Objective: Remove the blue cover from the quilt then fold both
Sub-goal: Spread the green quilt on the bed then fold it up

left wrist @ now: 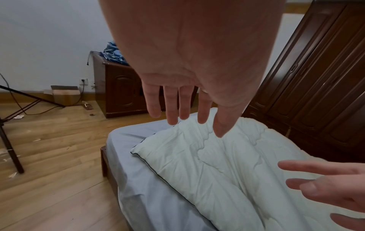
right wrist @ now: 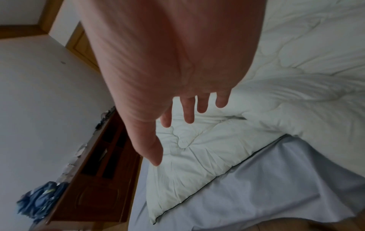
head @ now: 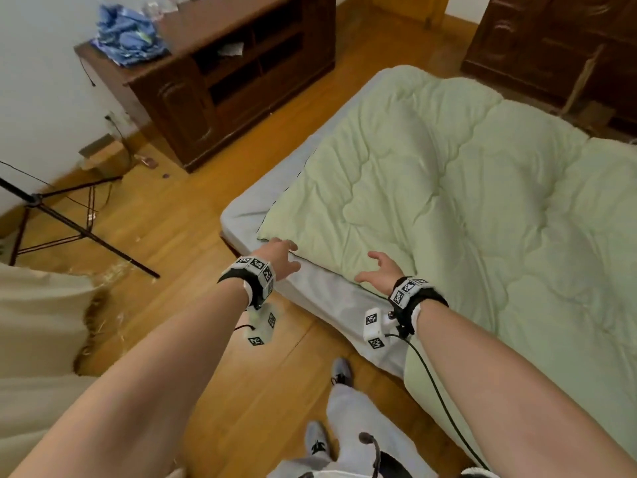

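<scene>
Both hands reach out over the near corner of the bed, palms down, and neither has hold of anything. The left hand [head: 278,256] has its fingers [left wrist: 171,107] straight and slightly spread above the corner of the pale green quilt [head: 465,201]; from the head view it sits right at the quilt's edge, though whether it touches the fabric I cannot tell. The right hand [head: 381,270] hangs just to the right of it, fingers [right wrist: 188,109] loose and fanned apart, above the near edge of the quilt.

The quilt lies bare and spread over the bed, puffy and stitched in wavy lines, with a thin dark piping along its border. Under it a grey-blue sheet [head: 320,294] shows along the near and left sides of the mattress.

The blue cover [head: 127,36] is well apart from the quilt, heaped in a crumpled bundle on the left end of a dark wooden cabinet [head: 220,81] against the far wall.

A dark wooden wardrobe [head: 558,39] stands at the far right. On the wooden floor [head: 179,215] to the left stand a black tripod [head: 62,219] and, by the wall, an open cardboard box [head: 103,157].
</scene>
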### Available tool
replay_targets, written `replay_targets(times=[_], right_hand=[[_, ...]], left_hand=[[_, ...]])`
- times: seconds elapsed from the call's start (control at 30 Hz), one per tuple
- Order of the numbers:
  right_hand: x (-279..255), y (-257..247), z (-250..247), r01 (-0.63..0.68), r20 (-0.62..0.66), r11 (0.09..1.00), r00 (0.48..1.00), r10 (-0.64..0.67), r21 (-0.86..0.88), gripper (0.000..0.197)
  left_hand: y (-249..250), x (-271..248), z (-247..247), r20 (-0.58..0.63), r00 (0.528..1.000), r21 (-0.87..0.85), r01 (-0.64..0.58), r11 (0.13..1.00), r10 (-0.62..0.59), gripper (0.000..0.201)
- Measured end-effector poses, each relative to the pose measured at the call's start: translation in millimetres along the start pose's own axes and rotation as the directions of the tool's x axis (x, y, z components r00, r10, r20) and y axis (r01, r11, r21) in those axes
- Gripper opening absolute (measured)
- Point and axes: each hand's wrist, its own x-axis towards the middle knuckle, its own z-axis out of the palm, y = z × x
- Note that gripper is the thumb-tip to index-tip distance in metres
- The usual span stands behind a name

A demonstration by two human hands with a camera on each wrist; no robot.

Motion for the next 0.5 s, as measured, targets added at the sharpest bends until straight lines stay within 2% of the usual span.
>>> replay_targets(times=[0.27, 0.4, 0.5], right_hand=[[197, -45, 68, -0.081, 0.085, 0.994, 0.993, 0.087, -0.077, 0.09], [279, -41, 103, -0.123, 0.098, 0.969, 0.984, 0.146, -0.212, 0.093], [334, -25, 137, -0.149, 0.121, 0.911, 0.97, 0.21, -0.385, 0.104]], left_hand=[[-60, 203, -13, 0.138, 0.99, 0.151, -0.004, 0.989, -0.017, 0.057], [-87, 300, 10, 0.208, 0.978, 0.266, -0.07, 0.961, 0.014, 0.063], [-109, 361, 41, 0.287, 0.956, 0.358, -0.164, 0.919, 0.059, 0.074]])
